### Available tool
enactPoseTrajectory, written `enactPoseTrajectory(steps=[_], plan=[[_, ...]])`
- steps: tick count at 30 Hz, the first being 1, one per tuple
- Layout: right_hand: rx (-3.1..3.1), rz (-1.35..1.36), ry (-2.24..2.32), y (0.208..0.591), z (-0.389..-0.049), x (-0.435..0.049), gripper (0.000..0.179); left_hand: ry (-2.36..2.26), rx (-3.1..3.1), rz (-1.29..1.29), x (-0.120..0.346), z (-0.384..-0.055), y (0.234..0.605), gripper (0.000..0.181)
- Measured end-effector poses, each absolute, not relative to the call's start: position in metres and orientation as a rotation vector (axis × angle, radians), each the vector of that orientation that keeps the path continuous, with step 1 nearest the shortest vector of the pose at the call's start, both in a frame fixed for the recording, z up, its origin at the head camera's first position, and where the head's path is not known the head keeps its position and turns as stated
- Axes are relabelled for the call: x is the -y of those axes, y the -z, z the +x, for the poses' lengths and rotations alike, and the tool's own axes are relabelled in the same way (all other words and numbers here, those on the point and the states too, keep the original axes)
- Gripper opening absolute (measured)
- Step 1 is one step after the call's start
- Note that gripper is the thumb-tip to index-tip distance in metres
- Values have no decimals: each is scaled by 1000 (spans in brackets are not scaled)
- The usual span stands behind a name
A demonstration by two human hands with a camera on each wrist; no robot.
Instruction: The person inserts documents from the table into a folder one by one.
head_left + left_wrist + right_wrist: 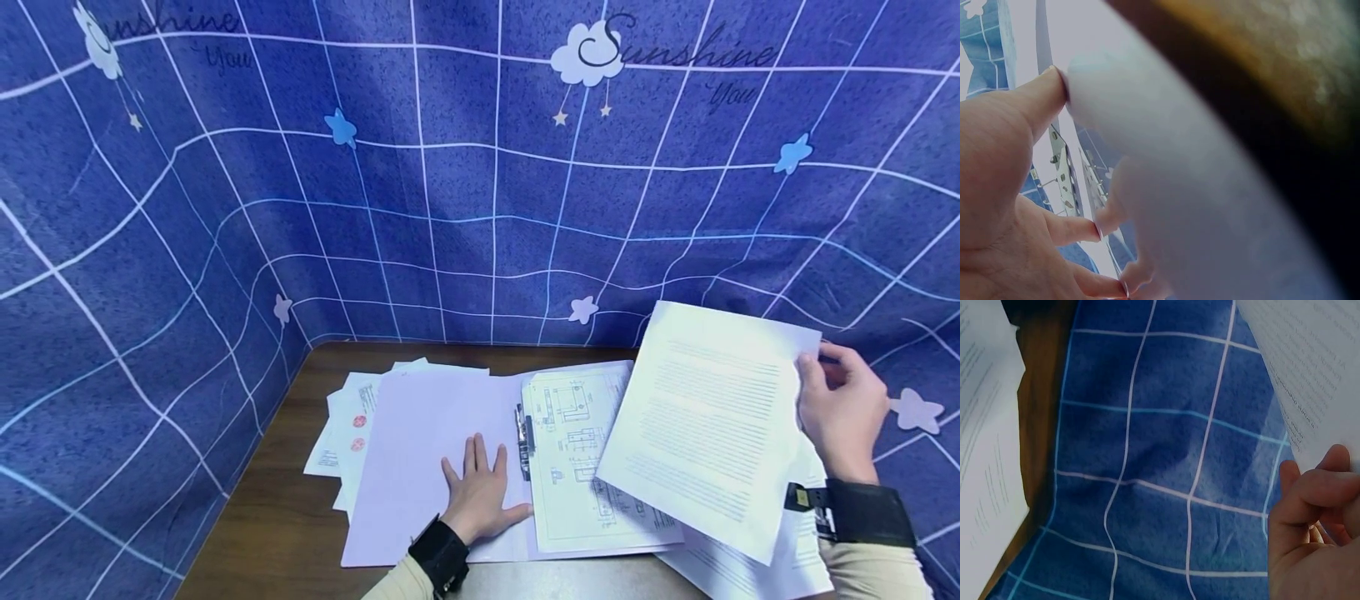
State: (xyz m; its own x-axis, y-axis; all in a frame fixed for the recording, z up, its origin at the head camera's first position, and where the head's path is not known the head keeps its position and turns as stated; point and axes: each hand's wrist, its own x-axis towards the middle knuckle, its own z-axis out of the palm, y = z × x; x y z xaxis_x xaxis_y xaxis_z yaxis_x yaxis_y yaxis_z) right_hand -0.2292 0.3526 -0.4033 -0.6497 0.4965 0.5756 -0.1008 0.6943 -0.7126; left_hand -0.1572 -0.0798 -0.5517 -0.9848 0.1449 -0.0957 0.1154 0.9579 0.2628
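A pale purple folder point(420, 433) lies spread on the table, with a metal clip point(524, 442) along its spine. Over its right half is a sheet of line drawings point(558, 500). My left hand point(480, 497) rests with fingers spread on the folder's bare left cover; its fingertips touch the cover in the left wrist view. Up at the right, my right hand point(843, 408) pinches a printed sheet point(697, 425) by its right edge. That sheet is tilted and overlaps part of the drawing. The right wrist view shows the fingers point(1310, 494) curled at the paper's edge.
Several loose papers point(330, 446), some with red stamps, stick out from under the folder's left side. More printed pages point(787, 550) lie at the table's right edge. Blue patterned cloth point(465, 183) hangs behind and beside the wooden table point(255, 508).
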Motion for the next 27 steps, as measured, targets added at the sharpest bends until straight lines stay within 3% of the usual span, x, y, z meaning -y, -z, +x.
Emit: enactPoseTrajectory(steps=[27], plan=[[2378,142,-934,439,-278,-286,18,-407,-2994,215,79,-156,548,105]])
